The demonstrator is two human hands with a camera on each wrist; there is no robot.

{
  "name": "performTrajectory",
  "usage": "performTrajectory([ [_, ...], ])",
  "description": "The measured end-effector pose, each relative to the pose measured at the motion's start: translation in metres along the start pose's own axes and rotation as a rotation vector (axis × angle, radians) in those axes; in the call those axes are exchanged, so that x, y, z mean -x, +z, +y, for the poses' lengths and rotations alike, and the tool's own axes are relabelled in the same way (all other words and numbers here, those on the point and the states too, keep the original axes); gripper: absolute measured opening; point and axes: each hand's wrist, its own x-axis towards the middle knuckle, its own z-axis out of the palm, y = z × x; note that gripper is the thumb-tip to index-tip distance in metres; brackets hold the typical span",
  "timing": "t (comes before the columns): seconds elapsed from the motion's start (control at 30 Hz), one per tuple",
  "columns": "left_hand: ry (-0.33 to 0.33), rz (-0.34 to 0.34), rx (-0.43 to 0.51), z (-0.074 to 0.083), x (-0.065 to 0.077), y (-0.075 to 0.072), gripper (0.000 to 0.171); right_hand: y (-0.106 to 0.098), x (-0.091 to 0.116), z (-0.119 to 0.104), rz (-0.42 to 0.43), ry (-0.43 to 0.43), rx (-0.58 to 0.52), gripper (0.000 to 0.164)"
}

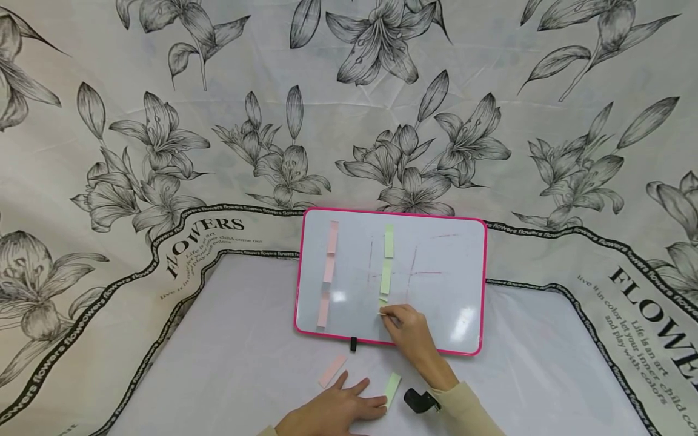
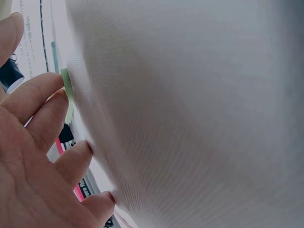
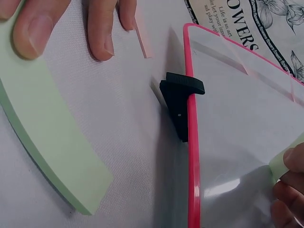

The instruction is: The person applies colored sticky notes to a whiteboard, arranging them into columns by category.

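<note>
Pinched between thumb and fingertips of the right hand (image 1: pixel 412 332) is a small green strip (image 3: pixel 279 160), close at the face of the whiteboard (image 1: pixel 436 315); whether it already sticks there, one cannot tell. Just above this grip, two green notes (image 1: pixel 385 277) stand one over the other. Farther to the left of the grip, three pink notes (image 1: pixel 329 268) make another column. Below the grip and to its left, the left hand (image 1: pixel 339 408) rests with spread fingers on the white cloth (image 1: pixel 218 363), and its fingertips touch a green pad (image 1: pixel 393 386). Also lower left of the grip are a pink pad (image 1: pixel 332 370) and, on the board's lower edge, a black clip (image 1: pixel 353 344).
</note>
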Motion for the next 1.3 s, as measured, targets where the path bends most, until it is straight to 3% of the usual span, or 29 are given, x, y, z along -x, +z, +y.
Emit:
performTrajectory([
  [0.17, 0.001, 0.003, 0.003, 0.0, 0.0, 0.0, 0.064, 0.0, 0.0, -0.002, 0.004, 0.002, 0.001, 0.017],
  [0.27, 0.006, 0.009, -0.003, 0.0, 0.0, 0.001, 0.065, 0.0, 0.001, -0.002, 0.0, -0.041, 0.024, 0.019],
  [0.47, -0.009, 0.005, 0.027, 0.001, 0.001, -0.001, 0.065, -0.005, 0.005, 0.006, -0.077, -0.236, 0.144, 0.021],
  [0.6, -0.01, 0.006, 0.021, 0.003, 0.002, -0.002, 0.067, -0.01, 0.007, 0.012, -0.129, -0.373, 0.243, 0.03],
  [0.8, 0.004, 0.011, -0.012, 0.003, 0.004, -0.002, 0.068, -0.014, 0.016, 0.018, -0.162, -0.495, 0.348, 0.04],
  [1.1, 0.036, -0.041, -0.104, 0.001, 0.001, -0.011, 0.068, -0.015, 0.03, 0.018, -0.226, -0.482, 0.4, 0.048],
  [1.2, 0.073, 0.005, -0.114, -0.002, -0.001, -0.016, 0.063, -0.015, 0.033, 0.018, -0.256, -0.452, 0.407, 0.051],
  [1.3, 0.106, 0.122, -0.155, -0.007, -0.003, -0.026, 0.057, -0.015, 0.036, 0.018, -0.294, -0.429, 0.417, 0.054],
])
